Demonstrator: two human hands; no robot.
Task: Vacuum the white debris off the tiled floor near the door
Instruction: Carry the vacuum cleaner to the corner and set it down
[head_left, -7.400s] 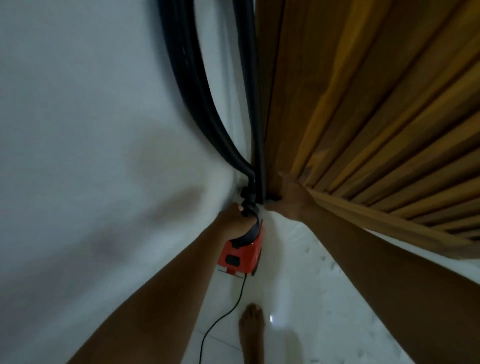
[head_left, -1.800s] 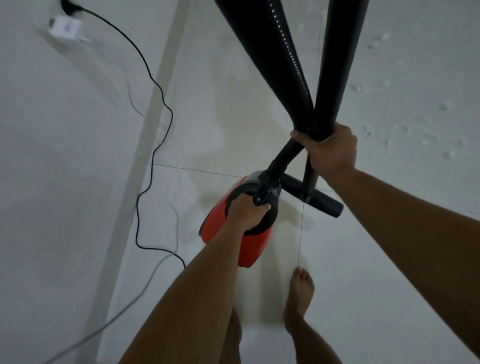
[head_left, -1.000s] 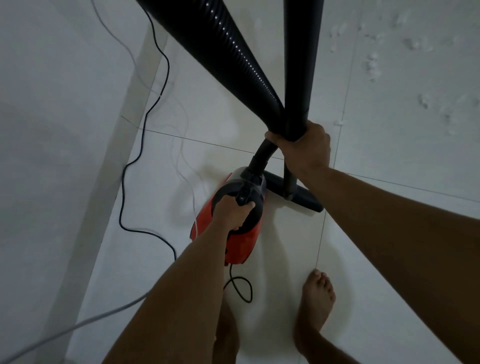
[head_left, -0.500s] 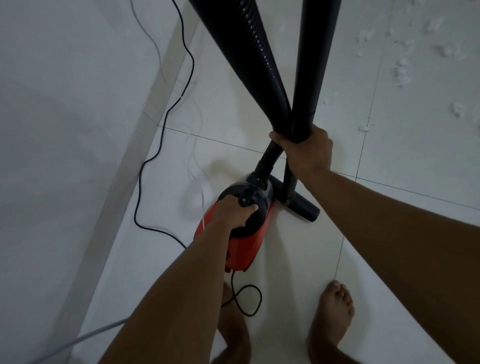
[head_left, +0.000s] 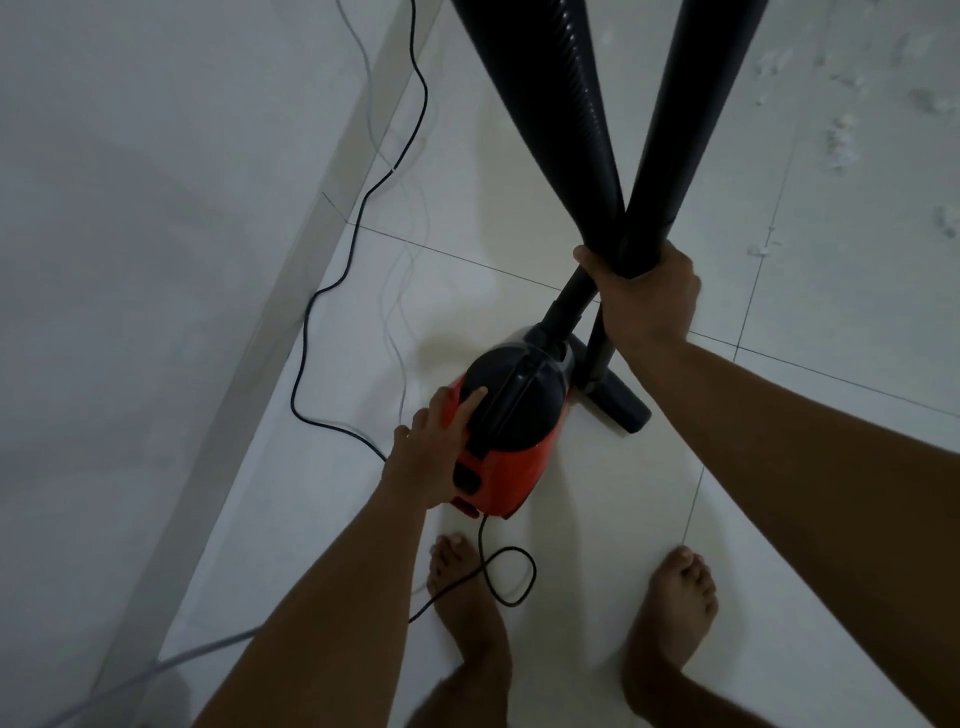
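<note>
A red and black vacuum cleaner (head_left: 506, 436) stands on the white tiled floor (head_left: 597, 519) in front of my feet. My left hand (head_left: 431, 452) rests on its left side with straight fingers; one finger touches the black top. My right hand (head_left: 644, 296) grips the ribbed black hose (head_left: 561, 104) and the rigid black wand (head_left: 691, 104) together where they cross. The wand's floor nozzle (head_left: 618, 405) lies just right of the vacuum body. White debris (head_left: 841, 140) is scattered on the tiles at the upper right.
A black power cord (head_left: 358, 218) runs along the floor by the white wall (head_left: 130, 260) on the left and loops near my left foot (head_left: 462, 582). A thin pale cable lies beside it. My right foot (head_left: 675, 597) stands further right.
My left hand has let go of the vacuum's handle and now lies flat against its side. The vacuum stands on the floor. My right hand still grips hose and wand.
</note>
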